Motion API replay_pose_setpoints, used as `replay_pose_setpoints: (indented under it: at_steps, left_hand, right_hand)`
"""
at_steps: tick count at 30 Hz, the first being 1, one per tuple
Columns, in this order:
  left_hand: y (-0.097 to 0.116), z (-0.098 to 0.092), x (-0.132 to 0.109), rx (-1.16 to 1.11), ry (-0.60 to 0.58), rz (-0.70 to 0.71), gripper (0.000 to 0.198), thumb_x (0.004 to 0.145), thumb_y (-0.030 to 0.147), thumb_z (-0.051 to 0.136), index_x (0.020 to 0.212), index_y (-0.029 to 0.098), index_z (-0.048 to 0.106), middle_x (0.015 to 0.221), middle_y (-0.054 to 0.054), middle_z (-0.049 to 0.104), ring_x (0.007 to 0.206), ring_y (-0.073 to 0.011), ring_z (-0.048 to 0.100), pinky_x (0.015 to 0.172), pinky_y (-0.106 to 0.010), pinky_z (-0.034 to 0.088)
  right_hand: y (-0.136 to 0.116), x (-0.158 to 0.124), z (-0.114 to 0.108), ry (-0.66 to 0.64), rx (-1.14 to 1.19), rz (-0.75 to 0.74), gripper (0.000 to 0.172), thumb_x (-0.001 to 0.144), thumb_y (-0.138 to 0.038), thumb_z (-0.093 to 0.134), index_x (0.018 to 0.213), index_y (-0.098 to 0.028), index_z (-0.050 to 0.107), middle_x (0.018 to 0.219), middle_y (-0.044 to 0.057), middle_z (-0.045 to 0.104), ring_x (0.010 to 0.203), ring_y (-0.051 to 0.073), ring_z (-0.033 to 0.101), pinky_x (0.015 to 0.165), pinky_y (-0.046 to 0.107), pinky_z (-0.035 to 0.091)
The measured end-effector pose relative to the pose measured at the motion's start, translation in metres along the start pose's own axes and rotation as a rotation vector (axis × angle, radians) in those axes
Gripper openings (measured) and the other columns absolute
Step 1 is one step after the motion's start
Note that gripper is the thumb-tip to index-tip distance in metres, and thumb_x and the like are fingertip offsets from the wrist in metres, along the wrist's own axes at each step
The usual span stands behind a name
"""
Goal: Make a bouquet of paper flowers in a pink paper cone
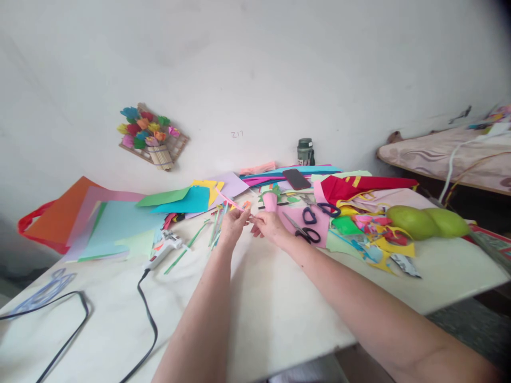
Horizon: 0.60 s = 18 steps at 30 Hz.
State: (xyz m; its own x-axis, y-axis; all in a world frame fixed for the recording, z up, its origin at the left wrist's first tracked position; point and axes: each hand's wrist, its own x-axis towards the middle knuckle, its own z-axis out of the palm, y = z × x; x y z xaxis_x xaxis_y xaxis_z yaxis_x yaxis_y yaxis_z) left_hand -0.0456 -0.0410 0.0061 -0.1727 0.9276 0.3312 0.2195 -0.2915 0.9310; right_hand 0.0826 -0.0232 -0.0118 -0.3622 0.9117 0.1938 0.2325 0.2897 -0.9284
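My left hand (235, 223) is closed, its fingertips pinching a thin pink paper strip (227, 198) that slants up and to the left. Close against it, my right hand (269, 226) is closed too, with thumb and fingers pinched at the strip's near end. The exact grip there is too small to make out. Just behind the right hand stands a pink paper cone with green edging (270, 200). Dark-handled scissors (307, 233) lie on a pink sheet to the right, and a second pair (328, 209) rests beyond them.
A white glue gun (163, 252) with a black cord lies left. Coloured paper sheets (120, 223) cover the table's left back. At right are paper scraps (371, 234) and green fruits (413, 222). A phone (296, 179) and green bottle (305, 152) sit near the wall.
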Motion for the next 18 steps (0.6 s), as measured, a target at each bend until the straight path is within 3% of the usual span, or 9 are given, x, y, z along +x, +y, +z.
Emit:
replay_pose_setpoints:
  at_steps: [7,11,14,18]
  left_hand:
    - [0.0,0.002,0.001,0.002,-0.006,-0.031,0.037,0.065,0.051,0.066,0.062,0.015,0.06,0.056,-0.001,0.057,0.056,-0.0126,0.057,0.057,-0.025,0.05]
    - [0.0,0.0,0.001,0.091,0.041,0.019,0.032,0.069,0.049,0.063,0.061,0.018,0.06,0.055,0.001,0.053,0.056,-0.0132,0.056,0.058,-0.026,0.049]
    - [-0.002,-0.002,0.001,0.176,0.097,0.09,0.029,0.071,0.046,0.061,0.06,0.019,0.059,0.054,0.001,0.053,0.056,-0.013,0.054,0.058,-0.026,0.047]
    - [-0.003,-0.005,0.0,0.144,0.064,0.097,0.029,0.072,0.046,0.06,0.063,0.019,0.06,0.053,0.001,0.053,0.054,-0.0124,0.051,0.055,-0.025,0.043]
  right_hand:
    - [-0.001,-0.003,0.002,0.016,-0.008,-0.026,0.022,0.09,-0.028,0.05,0.073,-0.016,0.056,0.065,0.002,0.067,0.052,0.009,0.064,0.044,0.015,0.043]
    - [-0.004,-0.005,0.002,0.007,0.051,0.002,0.021,0.09,-0.03,0.05,0.077,-0.015,0.058,0.065,0.003,0.068,0.051,0.01,0.064,0.044,0.015,0.043]
    - [-0.01,-0.007,-0.002,-0.066,0.178,0.042,0.02,0.091,-0.027,0.048,0.083,-0.014,0.06,0.068,0.004,0.069,0.051,0.009,0.063,0.045,0.015,0.045]
    - [-0.016,-0.01,-0.011,-0.201,0.417,0.081,0.02,0.091,-0.023,0.045,0.085,-0.011,0.061,0.071,0.005,0.07,0.051,0.009,0.063,0.047,0.017,0.048]
